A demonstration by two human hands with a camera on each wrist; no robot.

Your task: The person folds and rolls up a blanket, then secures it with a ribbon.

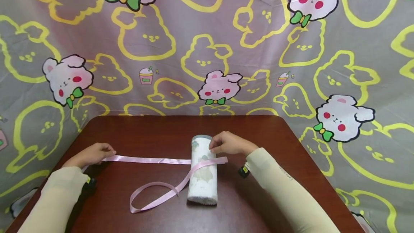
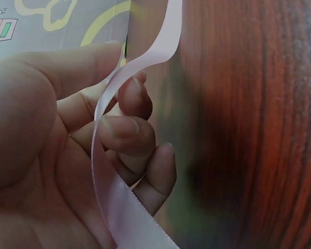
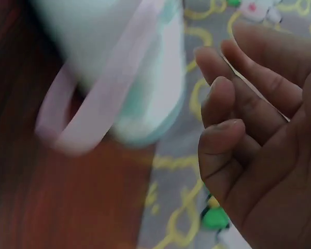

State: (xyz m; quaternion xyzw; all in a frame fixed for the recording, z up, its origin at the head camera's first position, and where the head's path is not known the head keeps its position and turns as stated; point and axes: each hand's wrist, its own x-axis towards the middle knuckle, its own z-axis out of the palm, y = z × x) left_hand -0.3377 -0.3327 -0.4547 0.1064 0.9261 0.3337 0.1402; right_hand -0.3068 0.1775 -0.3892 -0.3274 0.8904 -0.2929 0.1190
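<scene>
A white rolled-up towel (image 1: 199,186) with grey-green patches lies lengthwise on the table. One stretch of pink ribbon (image 1: 148,160) runs straight from the towel's left side to my left hand (image 1: 92,154). Another crosses slantwise over the towel, its end past the right side, and loops on the table at left. In the left wrist view the ribbon (image 2: 132,218) passes between the thumb and curled fingers of my left hand, which holds it. My right hand (image 1: 231,143) is beside the towel's upper right; in the right wrist view its loosely bent fingers (image 3: 217,98) hold nothing.
The dark red-brown table (image 1: 155,132) ends at a back edge against a grey curtain (image 1: 181,64) with yellow outlines and rabbit faces. Small black wrist cameras (image 1: 244,171) sit under both cream sleeves (image 1: 284,186).
</scene>
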